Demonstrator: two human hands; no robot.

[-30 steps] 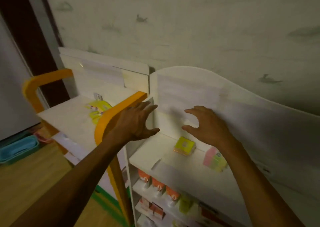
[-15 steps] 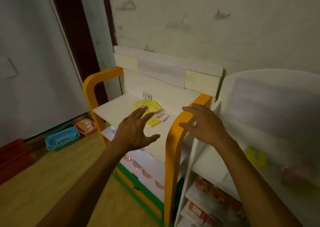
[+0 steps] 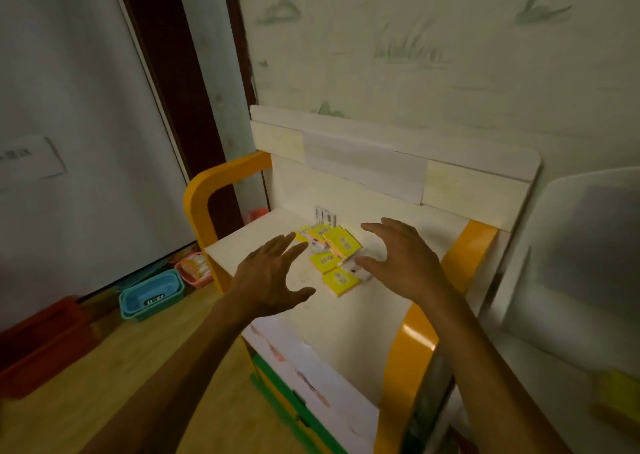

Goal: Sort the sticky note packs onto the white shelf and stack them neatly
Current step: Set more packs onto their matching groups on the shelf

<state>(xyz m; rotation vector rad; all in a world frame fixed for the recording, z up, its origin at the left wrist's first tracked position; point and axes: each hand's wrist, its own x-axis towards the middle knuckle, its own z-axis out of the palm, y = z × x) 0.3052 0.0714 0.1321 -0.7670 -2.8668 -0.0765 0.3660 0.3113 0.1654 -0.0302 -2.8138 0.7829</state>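
Single head-worn view, angled down, close over the shelf top [image 3: 349, 318].

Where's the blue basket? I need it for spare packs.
Head view, lower left: the blue basket sits on the wooden floor, beside a pink basket.

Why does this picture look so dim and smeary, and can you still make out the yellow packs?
Head view: dim room light, motion blur at the edges; the yellow sticky note packs stay recognisable between the left hand and right hand, their print unreadable.
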